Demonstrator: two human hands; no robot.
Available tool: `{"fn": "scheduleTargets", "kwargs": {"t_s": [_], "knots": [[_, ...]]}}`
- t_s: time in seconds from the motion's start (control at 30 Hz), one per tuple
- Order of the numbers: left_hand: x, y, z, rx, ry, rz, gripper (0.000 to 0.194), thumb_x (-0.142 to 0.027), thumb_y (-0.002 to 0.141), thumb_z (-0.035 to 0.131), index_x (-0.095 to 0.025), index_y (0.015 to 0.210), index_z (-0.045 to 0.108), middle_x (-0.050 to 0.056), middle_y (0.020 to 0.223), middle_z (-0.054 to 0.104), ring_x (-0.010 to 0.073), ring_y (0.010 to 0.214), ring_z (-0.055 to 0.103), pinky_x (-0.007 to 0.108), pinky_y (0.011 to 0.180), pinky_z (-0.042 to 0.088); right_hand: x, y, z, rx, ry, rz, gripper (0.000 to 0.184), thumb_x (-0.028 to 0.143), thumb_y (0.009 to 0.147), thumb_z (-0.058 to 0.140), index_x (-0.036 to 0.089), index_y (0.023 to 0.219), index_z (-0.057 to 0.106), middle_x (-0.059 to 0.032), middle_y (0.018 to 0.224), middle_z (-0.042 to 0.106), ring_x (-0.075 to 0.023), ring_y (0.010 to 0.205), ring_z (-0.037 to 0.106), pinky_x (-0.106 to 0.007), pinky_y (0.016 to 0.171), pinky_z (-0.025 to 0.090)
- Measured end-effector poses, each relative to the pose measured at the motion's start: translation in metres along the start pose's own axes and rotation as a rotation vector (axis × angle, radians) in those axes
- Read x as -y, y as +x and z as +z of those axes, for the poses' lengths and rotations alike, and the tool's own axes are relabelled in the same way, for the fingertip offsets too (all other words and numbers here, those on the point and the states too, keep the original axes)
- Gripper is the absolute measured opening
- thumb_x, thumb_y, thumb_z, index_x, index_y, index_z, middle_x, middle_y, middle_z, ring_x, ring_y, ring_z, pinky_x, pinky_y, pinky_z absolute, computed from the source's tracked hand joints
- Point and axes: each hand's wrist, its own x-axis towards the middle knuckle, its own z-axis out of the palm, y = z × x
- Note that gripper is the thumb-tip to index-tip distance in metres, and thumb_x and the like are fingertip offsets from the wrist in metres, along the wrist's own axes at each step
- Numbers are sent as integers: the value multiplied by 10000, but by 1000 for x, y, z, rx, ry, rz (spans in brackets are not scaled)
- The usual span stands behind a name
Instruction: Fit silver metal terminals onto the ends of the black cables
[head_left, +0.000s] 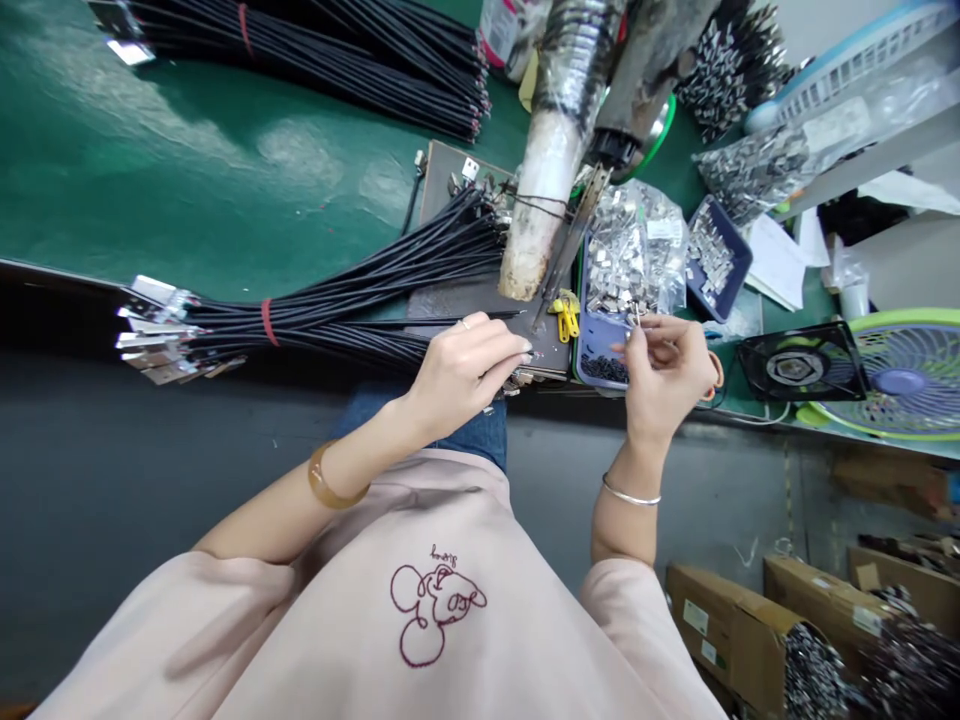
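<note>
Cables (322,312) lie left of the left hand (471,365) and just beyond it; that hand bends palm-down, thumb and fingers drawn together (on what, I cannot tell). The right hand (664,372), forearm reaching forward, curls beside the tray (602,331), fingertips pinched near metal parts (619,262), their grip unclear.

There is one view, from the person's head. It faces forward and steeply down, passes over the shirt (337,620) at the bottom, and looks from quite near at the left hand (469,370), the right hand (667,380) and the counter (262,200).
</note>
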Motion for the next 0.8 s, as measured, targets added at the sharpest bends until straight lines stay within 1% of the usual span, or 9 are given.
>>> {"fn": "scheduleTargets", "kwargs": {"t_s": [0.07,0.1,0.2,0.27,0.33,0.4,0.5,0.6,0.8], "knots": [[-1,0,4,-34,-12,-89,165,-160,957,550,-140,895,701,64,809,734,148,715,611,284,743,482,17,-11,-4,-32,143,15,171,268,886,654,228,792,517,-7,905,687,-97,566,651,-245,511,537],[-2,0,4,-31,-31,-149,160,-164,951,555,-141,889,701,52,790,730,135,686,604,267,715,477,25,-17,-4,-16,225,25,173,248,875,674,226,789,525,11,866,686,-93,562,653,-236,514,545],[-6,3,0,36,-151,-361,153,-187,925,580,-143,826,689,-5,651,666,91,559,543,221,584,424,43,-35,2,120,451,62,155,216,885,671,221,800,541,10,887,719,-117,671,719,-263,624,614],[-8,6,-4,74,-253,-473,155,-207,900,599,-138,787,680,-16,600,632,84,531,534,209,544,405,49,-45,12,160,482,49,130,196,887,671,218,807,571,-4,937,738,-136,762,747,-285,692,629],[-10,8,-6,94,-332,-544,140,-214,871,620,-130,779,683,-5,609,643,89,542,555,206,538,416,51,-51,22,132,422,-1,91,181,874,689,219,819,627,-12,946,741,-144,821,745,-286,715,625],[-12,10,-7,114,-377,-582,134,-214,851,631,-126,768,688,5,614,648,92,542,558,206,529,420,50,-52,31,128,379,-26,56,186,876,690,227,839,677,-19,949,739,-148,871,730,-286,725,624],[-12,11,-7,137,-416,-616,141,-214,846,630,-120,758,688,9,614,634,87,538,543,202,517,415,47,-51,39,217,434,19,64,206,897,663,234,861,708,-22,972,737,-140,904,715,-272,725,622],[-13,12,-8,151,-440,-622,144,-208,844,628,-111,759,690,9,624,623,81,551,531,197,528,418,44,-50,41,277,479,50,54,220,894,665,233,871,712,-17,987,738,-134,906,713,-266,733,618],[-14,13,-9,189,-413,-608,146,-195,838,622,-112,739,688,-10,592,580,70,542,481,185,513,387,44,-54,42,291,508,81,60,231,898,654,236,875,709,-19,997,740,-138,913,713,-280,748,619]]}}
